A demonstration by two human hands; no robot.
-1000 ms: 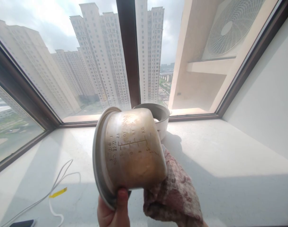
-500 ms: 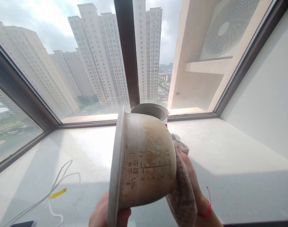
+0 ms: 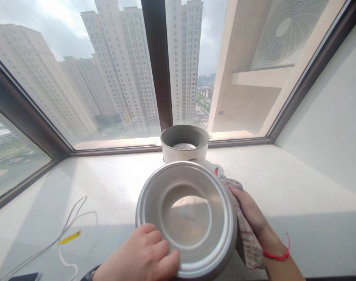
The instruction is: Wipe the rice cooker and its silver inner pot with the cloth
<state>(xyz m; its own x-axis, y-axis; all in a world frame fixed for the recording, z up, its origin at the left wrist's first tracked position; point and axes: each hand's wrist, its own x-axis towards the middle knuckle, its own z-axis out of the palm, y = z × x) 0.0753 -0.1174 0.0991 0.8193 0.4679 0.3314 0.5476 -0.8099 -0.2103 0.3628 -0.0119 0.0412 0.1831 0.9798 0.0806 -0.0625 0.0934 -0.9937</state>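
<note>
A metal rice cooker inner pot [image 3: 220, 212] is tilted so that its mouth faces me, with sunlight falling on the inside of its bottom. My left hand [image 3: 147, 251] grips the rim at the lower left, fingers curled over the edge. On the other side, my right hand [image 3: 251, 210] is closed on a brownish-grey cloth [image 3: 246, 238] and presses it to the pot's outer right wall. Behind the pot stands the white rice cooker body [image 3: 178, 155], its top uncovered and its heating plate [image 3: 184, 146] showing inside.
A white cable [image 3: 67, 224] with a yellow tag [image 3: 69, 237] lies on the sill [image 3: 113, 187] to the left. The corner of a dark flat device [image 3: 24, 277] shows at the bottom left. Windows with a brown frame [image 3: 156, 58] close off the back.
The pot has turned from showing its stained, marked outer side to showing its inside. My left hand now shows over the rim, and my right hand has shifted right with the cloth.
</note>
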